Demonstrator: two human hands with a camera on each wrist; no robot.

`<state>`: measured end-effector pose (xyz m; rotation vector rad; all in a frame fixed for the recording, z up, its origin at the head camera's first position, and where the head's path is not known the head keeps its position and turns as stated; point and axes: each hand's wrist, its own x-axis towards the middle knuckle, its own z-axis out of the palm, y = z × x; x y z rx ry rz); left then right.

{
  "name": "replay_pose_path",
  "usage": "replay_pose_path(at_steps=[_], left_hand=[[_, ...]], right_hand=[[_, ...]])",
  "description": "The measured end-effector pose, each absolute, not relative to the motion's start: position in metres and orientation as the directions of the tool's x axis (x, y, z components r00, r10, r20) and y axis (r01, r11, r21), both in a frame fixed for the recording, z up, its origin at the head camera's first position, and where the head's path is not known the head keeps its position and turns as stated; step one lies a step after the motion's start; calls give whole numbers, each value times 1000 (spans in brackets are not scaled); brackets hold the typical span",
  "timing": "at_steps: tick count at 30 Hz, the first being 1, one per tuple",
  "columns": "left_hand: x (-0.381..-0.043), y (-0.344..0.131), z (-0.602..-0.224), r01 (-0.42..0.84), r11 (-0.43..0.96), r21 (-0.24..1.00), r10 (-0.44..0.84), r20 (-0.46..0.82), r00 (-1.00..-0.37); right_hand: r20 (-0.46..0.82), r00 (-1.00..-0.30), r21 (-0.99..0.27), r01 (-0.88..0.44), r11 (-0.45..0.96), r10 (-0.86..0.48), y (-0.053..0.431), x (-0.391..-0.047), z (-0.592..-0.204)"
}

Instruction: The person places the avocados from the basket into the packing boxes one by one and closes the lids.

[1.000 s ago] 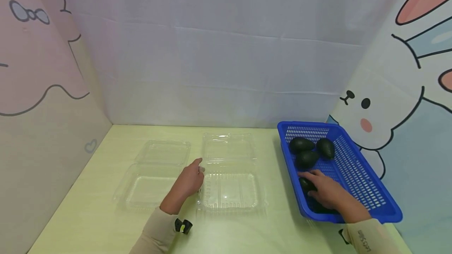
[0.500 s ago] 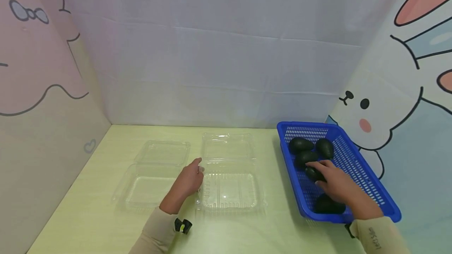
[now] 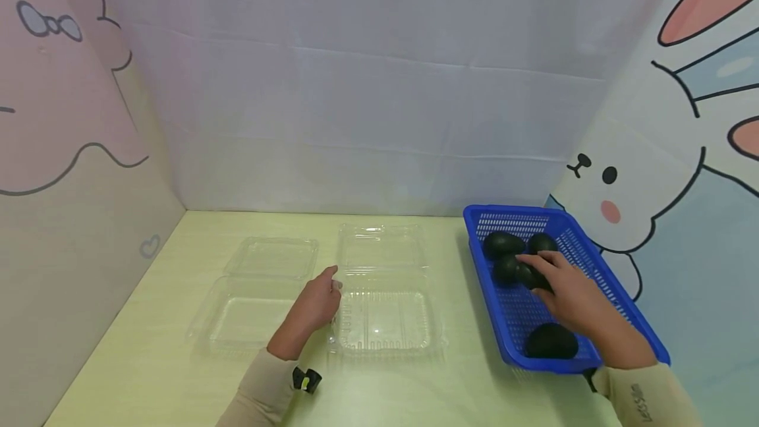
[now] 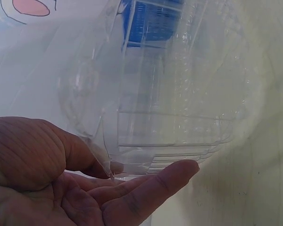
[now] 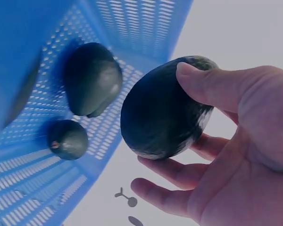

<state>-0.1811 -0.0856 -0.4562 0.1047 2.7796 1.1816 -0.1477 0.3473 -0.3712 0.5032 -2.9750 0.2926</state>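
Observation:
My right hand (image 3: 574,294) holds a dark green avocado (image 5: 162,113) between thumb and fingers over the blue plastic basket (image 3: 498,328). In the head view, the held fruit overlaps another avocado (image 3: 504,270) in the basket. Two more avocados, one at the back left (image 3: 504,245) and one at the back right (image 3: 541,242), lie behind it, and a further avocado (image 3: 551,341) rests at the basket's front. With thumb and fingers, my left hand (image 3: 317,298) pinches the side rim of an opened clear plastic clamshell container (image 4: 174,132), its lid folded back.
A second opened clear clamshell container (image 3: 255,318) lies on the pale yellow table (image 3: 148,348) to the left. A white sheet (image 3: 356,117) stands behind the table, with cartoon-printed sheets at both sides.
My right hand has lifted the avocado from the basket's front part and carried it back toward the other avocados, uncovering the front one. The left hand stays at the container's rim.

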Motion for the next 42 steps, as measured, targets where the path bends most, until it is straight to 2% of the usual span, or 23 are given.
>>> replay_pose_path(at_steps=[7,21,42], left_hand=[[-183,-85,-457,15,692,721,106,-81,-991],[-184,-90,-458,-3,677,736,106,-102,-989],[-184,-89,-457,30,685,727,129,-80,-988]], right_hand=[[159,-942,-159,-319,934,-295,333,-145,-355],[237,-905,-173,-397,901,-353,287,-143,-330],[210,-899,-194,-423,885,-384,215,-146,-345]])
